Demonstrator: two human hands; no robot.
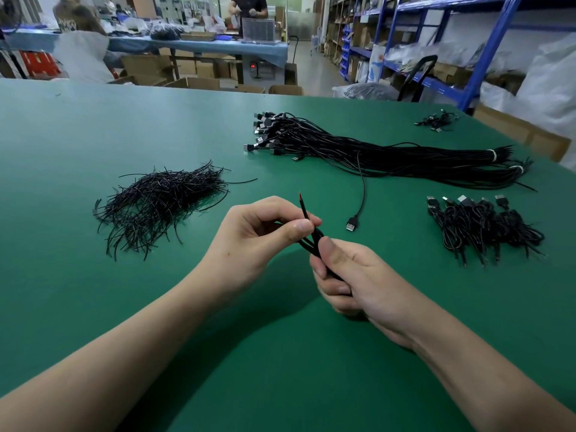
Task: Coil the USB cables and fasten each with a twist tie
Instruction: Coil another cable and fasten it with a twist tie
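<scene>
The right hand [349,275] hides most of the cable [304,209], and the far pile [436,120] is too small to tell.

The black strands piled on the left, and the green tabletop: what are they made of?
Strands: likely thin wire under matte black plastic, since they keep bent, kinked shapes. Tabletop: seemingly a smooth green rubber or vinyl mat, with a soft sheen.

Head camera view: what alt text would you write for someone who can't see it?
Two bare hands hold a folded black cable over a green table, the left hand pinching near its red-tipped end, the right hand gripping the loops. A pile of twist ties lies left, a bundle of USB cables beyond, coiled cables right.
</scene>
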